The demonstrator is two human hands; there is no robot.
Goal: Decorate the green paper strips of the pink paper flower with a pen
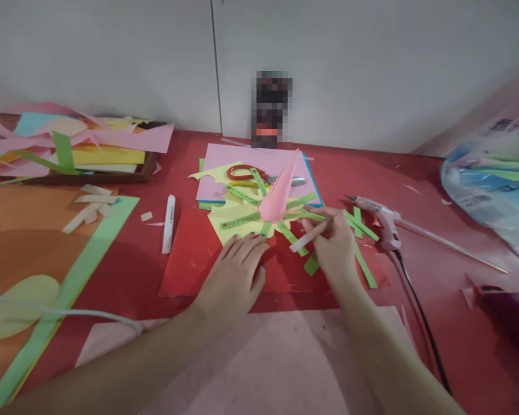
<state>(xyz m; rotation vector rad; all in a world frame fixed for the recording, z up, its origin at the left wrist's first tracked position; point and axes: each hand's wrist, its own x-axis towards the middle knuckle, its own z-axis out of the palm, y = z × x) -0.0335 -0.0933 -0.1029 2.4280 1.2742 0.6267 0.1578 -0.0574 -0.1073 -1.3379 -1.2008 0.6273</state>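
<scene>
A pink paper cone (279, 193) rises, tilted, from a pale yellow paper piece (218, 216). Green paper strips (241, 221) fan out around the cone's base, and the ones on the left bear small drawn patterns. My left hand (240, 259) lies with its fingers stretched out at the near edge of the yellow paper, just left of a strip. To the right of the cone, my right hand (333, 248) is closed round a slim white marker (303, 239), over the near-right strips. My fingers hide part of the marker, and its writing tip cannot be made out.
Red-handled scissors (246, 173) lie behind the cone on pink paper. A second white marker (168, 225) is at left. A pink glue gun (383, 222) with a black cord and loose green strips (365, 265) lie at right. A scrap-filled tray (142, 170) stands far left.
</scene>
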